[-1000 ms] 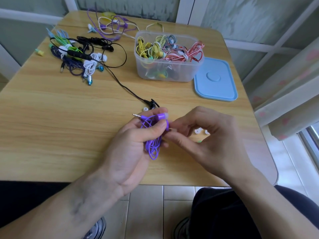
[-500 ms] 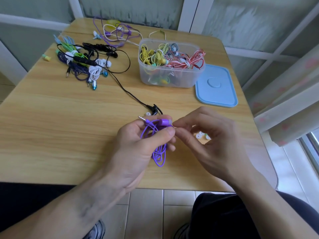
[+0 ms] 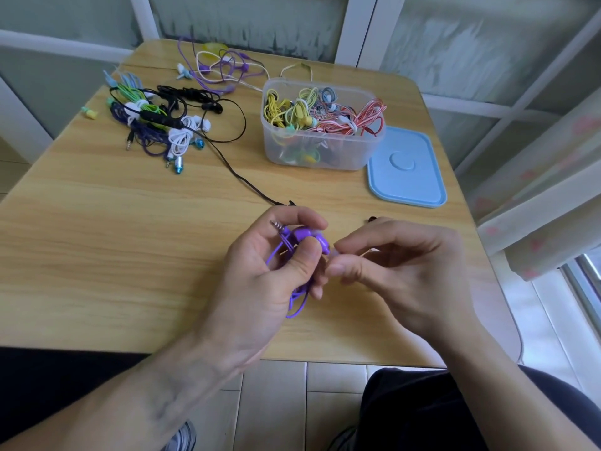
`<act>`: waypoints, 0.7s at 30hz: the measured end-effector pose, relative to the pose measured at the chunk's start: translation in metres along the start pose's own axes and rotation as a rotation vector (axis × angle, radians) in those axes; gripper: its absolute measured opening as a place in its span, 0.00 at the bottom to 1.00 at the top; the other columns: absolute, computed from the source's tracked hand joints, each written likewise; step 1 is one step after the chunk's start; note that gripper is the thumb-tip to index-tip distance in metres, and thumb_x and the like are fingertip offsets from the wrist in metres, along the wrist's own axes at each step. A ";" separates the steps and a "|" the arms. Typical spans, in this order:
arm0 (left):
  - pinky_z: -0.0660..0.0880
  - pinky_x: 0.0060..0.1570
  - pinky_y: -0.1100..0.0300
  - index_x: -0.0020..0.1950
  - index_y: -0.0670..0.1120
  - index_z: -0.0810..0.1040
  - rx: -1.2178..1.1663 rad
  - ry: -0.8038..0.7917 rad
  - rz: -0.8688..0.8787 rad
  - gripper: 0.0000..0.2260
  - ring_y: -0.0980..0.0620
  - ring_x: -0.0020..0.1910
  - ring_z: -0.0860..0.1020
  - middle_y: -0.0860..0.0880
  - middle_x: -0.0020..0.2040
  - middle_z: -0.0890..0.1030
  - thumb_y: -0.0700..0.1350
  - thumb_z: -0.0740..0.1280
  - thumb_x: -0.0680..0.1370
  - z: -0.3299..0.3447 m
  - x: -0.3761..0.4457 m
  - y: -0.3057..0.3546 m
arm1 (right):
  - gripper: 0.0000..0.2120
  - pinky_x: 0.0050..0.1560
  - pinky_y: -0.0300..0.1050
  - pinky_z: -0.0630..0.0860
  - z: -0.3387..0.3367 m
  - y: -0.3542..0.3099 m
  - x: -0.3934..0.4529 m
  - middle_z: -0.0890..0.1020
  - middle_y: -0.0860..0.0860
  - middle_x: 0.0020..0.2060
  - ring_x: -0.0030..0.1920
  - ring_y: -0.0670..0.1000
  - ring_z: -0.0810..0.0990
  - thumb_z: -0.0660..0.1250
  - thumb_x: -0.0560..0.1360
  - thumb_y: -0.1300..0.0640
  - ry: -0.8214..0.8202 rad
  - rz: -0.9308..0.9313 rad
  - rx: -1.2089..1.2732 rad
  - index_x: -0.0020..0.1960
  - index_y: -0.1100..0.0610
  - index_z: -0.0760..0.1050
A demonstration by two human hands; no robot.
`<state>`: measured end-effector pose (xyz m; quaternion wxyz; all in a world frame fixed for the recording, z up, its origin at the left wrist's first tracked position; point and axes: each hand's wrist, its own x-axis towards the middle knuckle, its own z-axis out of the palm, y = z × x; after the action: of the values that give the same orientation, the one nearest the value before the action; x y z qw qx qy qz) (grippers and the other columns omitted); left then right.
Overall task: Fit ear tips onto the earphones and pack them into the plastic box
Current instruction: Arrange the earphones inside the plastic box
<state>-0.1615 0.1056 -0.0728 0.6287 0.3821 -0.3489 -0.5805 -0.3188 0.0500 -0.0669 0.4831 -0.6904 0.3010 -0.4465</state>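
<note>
My left hand (image 3: 260,275) grips a bundled pair of purple earphones (image 3: 304,236) above the table's front middle; the jack sticks out at the upper left and a cable loop hangs below the palm. My right hand (image 3: 400,271) pinches a small pale ear tip (image 3: 335,252) against the tip of one purple earbud. The clear plastic box (image 3: 322,154), holding several coiled yellow, grey and red-white earphones, stands at the back right. Its blue lid (image 3: 406,167) lies flat beside it on the right.
A heap of loose earphones (image 3: 159,125) in black, white, green and dark blue lies at the back left. Purple and cream cables (image 3: 224,70) lie at the far edge. A black cable (image 3: 240,177) runs toward my hands. The wooden table (image 3: 97,239) ends just under my wrists.
The camera view shifted slightly. My right hand's fingers moved in to the purple earbud's tip and now pinch a pale ear tip there; the loose tips on the table are now hidden behind it.
</note>
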 end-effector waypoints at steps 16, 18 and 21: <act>0.74 0.35 0.60 0.49 0.46 0.79 0.333 0.050 0.301 0.03 0.46 0.30 0.75 0.45 0.37 0.81 0.43 0.67 0.76 0.000 -0.004 0.004 | 0.09 0.44 0.49 0.81 0.008 0.002 0.000 0.86 0.56 0.40 0.38 0.59 0.85 0.76 0.68 0.62 -0.045 0.010 0.221 0.47 0.63 0.84; 0.75 0.35 0.61 0.48 0.46 0.79 0.314 0.066 0.280 0.03 0.49 0.30 0.75 0.47 0.36 0.81 0.43 0.68 0.76 -0.001 -0.003 0.004 | 0.09 0.45 0.50 0.81 0.006 0.003 0.000 0.86 0.57 0.43 0.40 0.59 0.85 0.76 0.70 0.57 -0.062 0.043 0.208 0.49 0.61 0.84; 0.76 0.35 0.61 0.47 0.47 0.80 0.293 0.067 0.237 0.03 0.51 0.31 0.76 0.48 0.35 0.82 0.45 0.70 0.75 -0.001 -0.003 0.004 | 0.06 0.43 0.46 0.81 0.004 0.003 0.000 0.86 0.56 0.40 0.38 0.57 0.85 0.73 0.72 0.62 -0.060 0.059 0.179 0.47 0.63 0.83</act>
<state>-0.1589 0.1083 -0.0695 0.6417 0.4447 -0.4511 -0.4323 -0.3151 0.0504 -0.0706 0.5645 -0.6483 0.2655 -0.4365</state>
